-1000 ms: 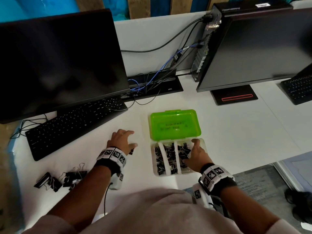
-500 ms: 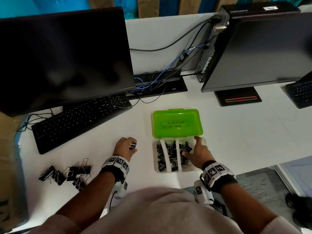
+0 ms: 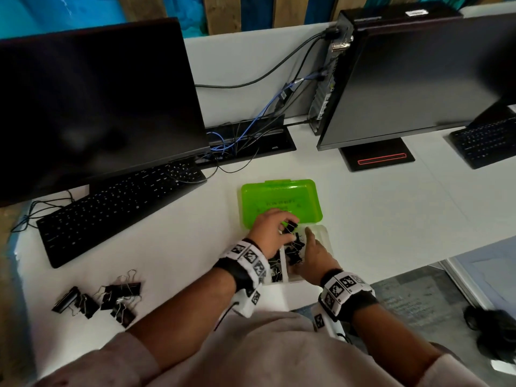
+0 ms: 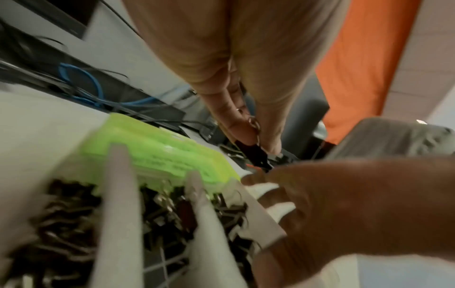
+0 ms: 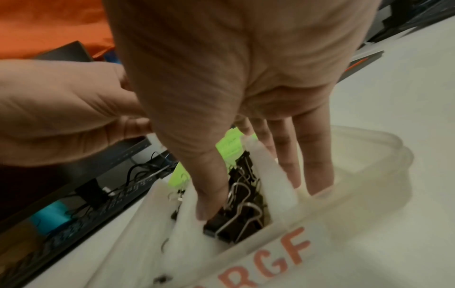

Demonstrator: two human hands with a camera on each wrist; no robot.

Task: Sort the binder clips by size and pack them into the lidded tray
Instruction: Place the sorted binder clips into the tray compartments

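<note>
A clear tray [image 3: 325, 236] with white dividers lies on the desk, its green lid [image 3: 279, 195] folded open behind it. Small black binder clips [image 3: 296, 251] fill its compartments. My left hand [image 3: 283, 229] hovers over the tray's far end and pinches one black binder clip [image 4: 256, 152] between thumb and finger. My right hand [image 3: 311, 248] rests in the tray. Its straight fingers [image 5: 317, 155] reach down into the right compartment, and its thumb presses on clips [image 5: 236, 220] in the compartment beside it. A pile of larger black clips [image 3: 100, 298] lies at the desk's left front.
A black keyboard [image 3: 117, 208] and a dark monitor [image 3: 92, 107] stand to the left. Cables [image 3: 251, 135] run behind the tray. A second monitor [image 3: 418, 79] with its stand [image 3: 377, 157] and another keyboard [image 3: 485, 141] are at the right.
My left hand has moved right from the desk beside the tray to above the tray, carrying a clip. My right hand has stayed in the tray.
</note>
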